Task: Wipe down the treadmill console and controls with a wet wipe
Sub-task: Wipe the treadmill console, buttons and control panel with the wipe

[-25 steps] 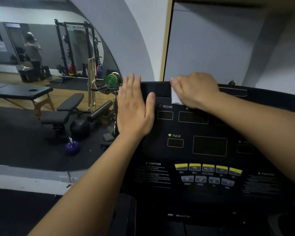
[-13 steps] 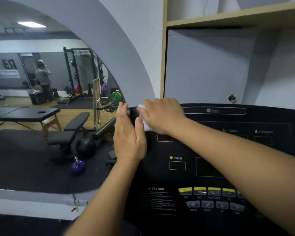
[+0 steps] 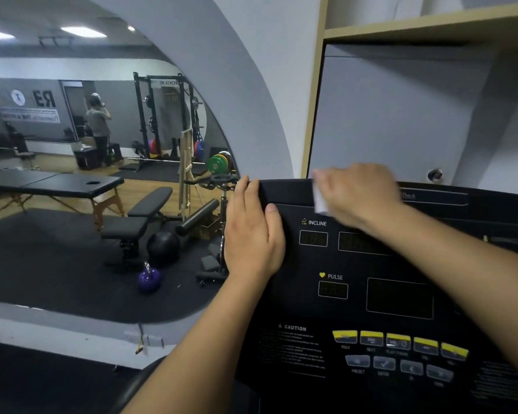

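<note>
Wipe [image 3: 320, 201] is showing as a white fold under the right hand [image 3: 360, 195], high on the console [image 3: 293, 297], at the top band just above the INCLINE label [image 3: 317, 223]. The hand's fingers are curling down over it and holding it against the panel, though motion blur is hiding the finer detail of the grip. The left hand [image 3: 253, 231] is resting flat on the console's left edge, fingers straight and close together, thumb lying on the black face, apparently bracing the panel.

To do this pass well, I judge the right hand should be pressing evenly and running overlapping strokes along the top band before working down across the display windows [image 3: 313, 238], so grime is being carried downward and not back over cleaned areas. The yellow buttons [image 3: 398, 342] lower down are calling for lighter pressure, with the wipe worked round each edge. The left hand is covering a strip that is going to need wiping too. Beyond the console, a mirror [image 3: 57, 249] is reflecting gym benches.
</note>
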A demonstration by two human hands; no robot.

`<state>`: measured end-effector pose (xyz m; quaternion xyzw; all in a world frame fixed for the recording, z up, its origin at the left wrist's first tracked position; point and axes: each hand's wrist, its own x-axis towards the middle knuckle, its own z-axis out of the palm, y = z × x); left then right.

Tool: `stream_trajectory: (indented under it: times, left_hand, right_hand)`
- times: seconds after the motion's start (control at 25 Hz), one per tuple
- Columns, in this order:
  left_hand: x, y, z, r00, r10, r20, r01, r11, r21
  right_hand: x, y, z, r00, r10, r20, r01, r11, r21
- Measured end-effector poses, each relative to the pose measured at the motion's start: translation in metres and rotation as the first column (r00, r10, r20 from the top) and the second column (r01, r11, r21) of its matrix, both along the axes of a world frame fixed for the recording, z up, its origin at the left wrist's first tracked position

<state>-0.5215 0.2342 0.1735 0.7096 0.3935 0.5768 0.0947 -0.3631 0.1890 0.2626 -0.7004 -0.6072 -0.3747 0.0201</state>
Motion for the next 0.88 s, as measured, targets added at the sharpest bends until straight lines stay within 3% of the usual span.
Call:
stream_trajectory:
  times: [0.16, 0.32, 0.44, 0.56, 0.64, 0.76, 0.88]
  left_hand:
    - [-0.006, 0.007, -0.002, 0.998, -0.056, 0.027, 0.055, 0.997, 0.051]
    - [-0.004, 0.006, 0.0, 1.0, -0.021, 0.011, 0.02, 0.999, 0.033]
    - [-0.003, 0.003, 0.002, 1.0, -0.021, 0.004, 0.021, 0.999, 0.035]
    - [-0.001, 0.003, 0.003, 1.0, -0.02, 0.009, 0.02, 1.0, 0.019]
    - [0.002, 0.0, 0.001, 1.0, -0.012, 0.002, 0.012, 1.0, 0.003]
    - [0.004, -0.002, 0.0, 1.0, -0.024, 0.002, 0.024, 1.0, -0.001]
    - [0.002, -0.001, -0.003, 0.999, -0.044, 0.02, 0.044, 0.999, 0.0]
  right_hand:
    - [-0.068, 0.041, -0.006, 0.99, 0.14, 0.018, -0.139, 0.99, -0.027]
    - [-0.036, 0.019, -0.005, 0.989, 0.129, 0.072, -0.129, 0.992, -0.004]
    - [0.045, -0.04, 0.0, 1.0, 0.001, 0.011, -0.001, 1.0, -0.008]
    - [0.116, -0.098, 0.0, 0.966, -0.223, -0.13, 0.23, 0.972, 0.04]
    - [0.128, -0.103, -0.004, 0.949, -0.249, -0.193, 0.271, 0.958, 0.096]
    - [0.092, -0.073, -0.002, 0.978, -0.153, -0.139, 0.173, 0.975, 0.138]
    - [0.02, -0.021, -0.001, 1.0, -0.03, 0.007, 0.029, 0.999, 0.029]
